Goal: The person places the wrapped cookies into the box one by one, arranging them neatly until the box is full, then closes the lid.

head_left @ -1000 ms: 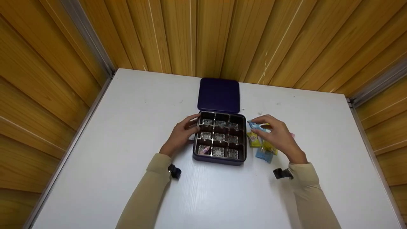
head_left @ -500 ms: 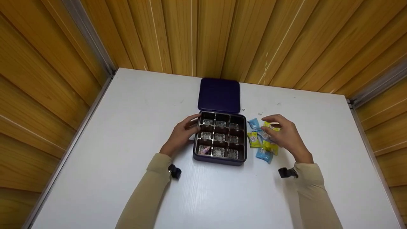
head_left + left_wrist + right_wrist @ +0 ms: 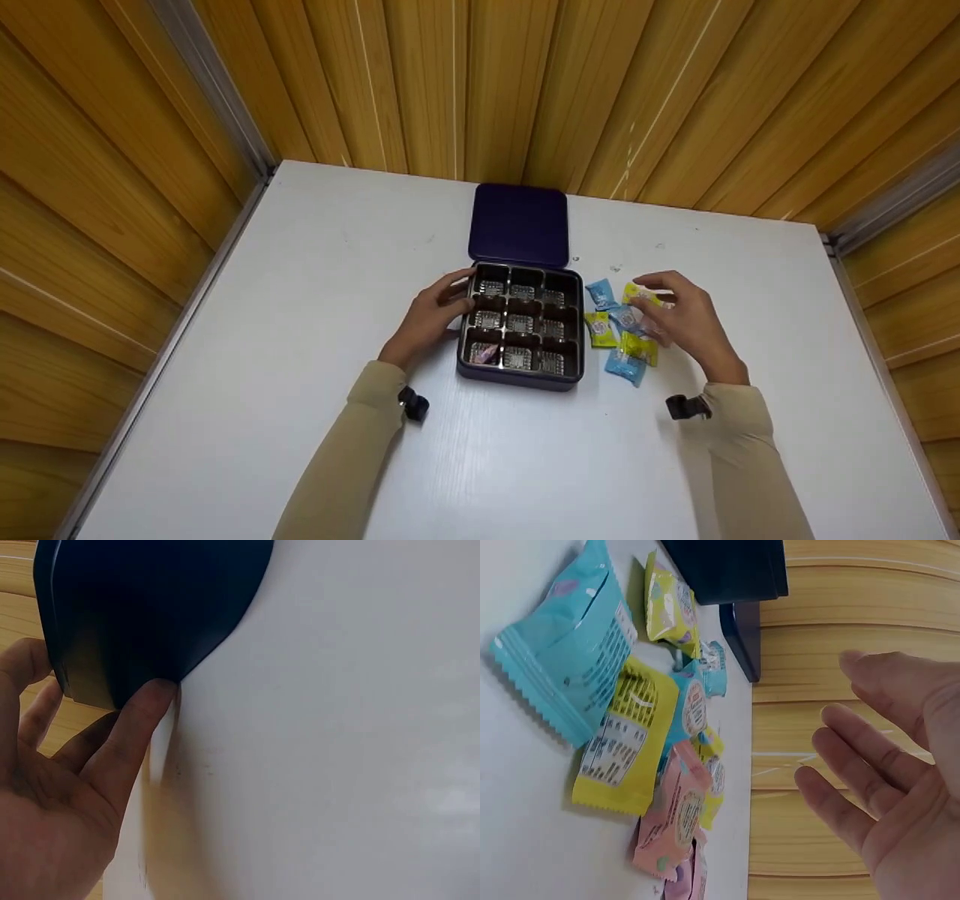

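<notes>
A dark blue tin point(image 3: 520, 381) lies open, its divided tray showing square compartments. One pink-wrapped candy point(image 3: 485, 354) sits in the front left compartment. My left hand point(image 3: 426, 322) holds the tin's left side, thumb and fingers on its wall; the left wrist view shows the thumb point(image 3: 154, 697) at the tin's corner. Right of the tin lies a pile of wrapped candies, among them a blue candy point(image 3: 601, 294), a yellow candy point(image 3: 600, 328) and a pink candy point(image 3: 676, 814). My right hand point(image 3: 688, 319) hovers over the pile's right side, fingers apart, nothing between them.
The tin's hinged lid point(image 3: 519, 225) lies back behind it, towards the wood-panelled wall point(image 3: 510, 90). A white table point(image 3: 337, 262) carries everything. Small specks point(image 3: 615, 268) mark the tabletop behind the candies.
A second ago my right fingertips were at the blue candy at the pile's back left; they have come off it and moved right. The left hand and tin stay put.
</notes>
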The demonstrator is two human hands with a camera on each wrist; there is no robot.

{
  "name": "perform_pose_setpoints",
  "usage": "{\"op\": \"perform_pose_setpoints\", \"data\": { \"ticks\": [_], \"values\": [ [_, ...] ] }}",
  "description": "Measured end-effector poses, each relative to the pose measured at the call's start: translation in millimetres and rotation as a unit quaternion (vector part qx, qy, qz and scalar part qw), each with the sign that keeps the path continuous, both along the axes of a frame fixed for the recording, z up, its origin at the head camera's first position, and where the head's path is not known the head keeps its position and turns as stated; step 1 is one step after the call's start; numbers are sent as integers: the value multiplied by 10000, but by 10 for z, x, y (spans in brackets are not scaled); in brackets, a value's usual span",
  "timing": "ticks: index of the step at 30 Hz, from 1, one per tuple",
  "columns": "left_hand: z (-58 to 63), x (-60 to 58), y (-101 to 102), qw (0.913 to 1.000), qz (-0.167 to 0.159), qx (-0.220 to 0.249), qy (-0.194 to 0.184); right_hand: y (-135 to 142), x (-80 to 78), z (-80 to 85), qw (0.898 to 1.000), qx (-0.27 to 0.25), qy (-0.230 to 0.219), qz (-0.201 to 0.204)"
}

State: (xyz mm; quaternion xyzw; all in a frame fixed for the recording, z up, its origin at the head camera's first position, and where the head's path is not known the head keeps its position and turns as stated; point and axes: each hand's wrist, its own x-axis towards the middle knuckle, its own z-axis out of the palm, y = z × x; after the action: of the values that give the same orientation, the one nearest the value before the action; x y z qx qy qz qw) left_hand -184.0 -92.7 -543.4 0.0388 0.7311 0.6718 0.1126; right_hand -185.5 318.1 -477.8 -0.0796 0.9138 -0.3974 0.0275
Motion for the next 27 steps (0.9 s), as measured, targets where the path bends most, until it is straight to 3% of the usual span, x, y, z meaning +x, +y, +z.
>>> {"op": "perform_pose_setpoints", "data": {
  "ticks": [15, 27],
  "values": [
    [-6, -3, -8, 10000, -40, -21, -7, 283, -6, -105, 9993, 239, 47, -278],
    [-17, -1, -10, 9999, -53, 74, 55, 463, -16, -216, 9981, 466, -177, -372]
  ]
}}
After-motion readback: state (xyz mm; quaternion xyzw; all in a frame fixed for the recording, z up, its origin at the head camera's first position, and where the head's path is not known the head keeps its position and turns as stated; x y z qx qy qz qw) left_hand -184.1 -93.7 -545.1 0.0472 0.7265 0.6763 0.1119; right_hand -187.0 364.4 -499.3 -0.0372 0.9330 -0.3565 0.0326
